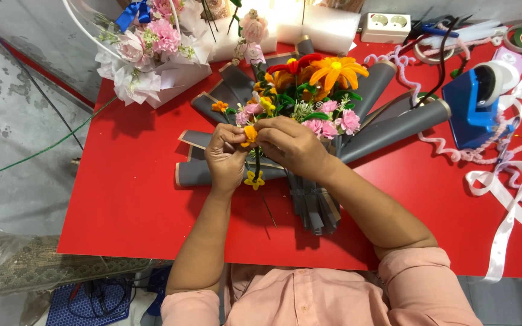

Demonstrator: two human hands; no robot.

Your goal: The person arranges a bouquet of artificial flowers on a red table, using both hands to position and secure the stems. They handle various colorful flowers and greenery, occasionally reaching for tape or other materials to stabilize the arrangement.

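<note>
Small orange flower point(249, 134): pinched between both hands, just above the lower left folds of the bouquet.
Left hand point(225, 156): fingers curled narrow, tips closed on the orange flower from the left.
Right hand point(291, 143): fingers bent down, thumb and forefinger closed on the same flower from the right.
Yellow flower point(254, 178): hangs on a thin stem just below the hands.
Bouquet point(309, 96): lies on the red table point(134, 199), grey wrap point(394, 124) fanned out, with a large orange bloom point(336, 69) and pink blossoms point(339, 121) in it.
Pink flower basket point(152, 48): at the table's far left corner, well apart from the hands.
Blue tape dispenser point(475, 105): to the right, beside curled pink ribbon point(509, 193).
</note>
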